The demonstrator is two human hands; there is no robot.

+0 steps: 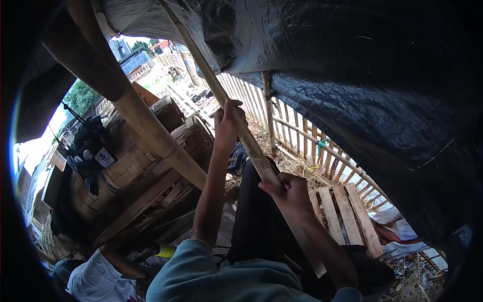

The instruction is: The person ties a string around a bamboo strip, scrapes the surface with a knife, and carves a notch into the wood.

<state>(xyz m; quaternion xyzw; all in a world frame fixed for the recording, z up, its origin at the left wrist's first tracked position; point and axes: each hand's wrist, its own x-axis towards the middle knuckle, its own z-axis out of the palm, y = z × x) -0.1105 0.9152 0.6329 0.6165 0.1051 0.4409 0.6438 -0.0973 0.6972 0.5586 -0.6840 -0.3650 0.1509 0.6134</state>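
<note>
A long split bamboo strip [258, 160] runs slantwise from the top of the head view down over my lap. My left hand [231, 120] is wrapped round it at the upper middle. Lower down, my right hand [292, 195] grips the same strip, the thumb lying across it. A small pink thing [287, 186] shows beside the right hand's fingers; what it is cannot be made out. The strip's lower end [318, 269] rests near my right forearm.
A thick bamboo pole [146, 126] crosses at the left, near woven baskets [126, 173] and a black bag [93, 146]. Dark tarp [362, 110] hangs overhead and right. Behind are a bamboo fence [302, 133] and wooden slats [347, 214]. Another person in a white shirt [100, 277] is at lower left.
</note>
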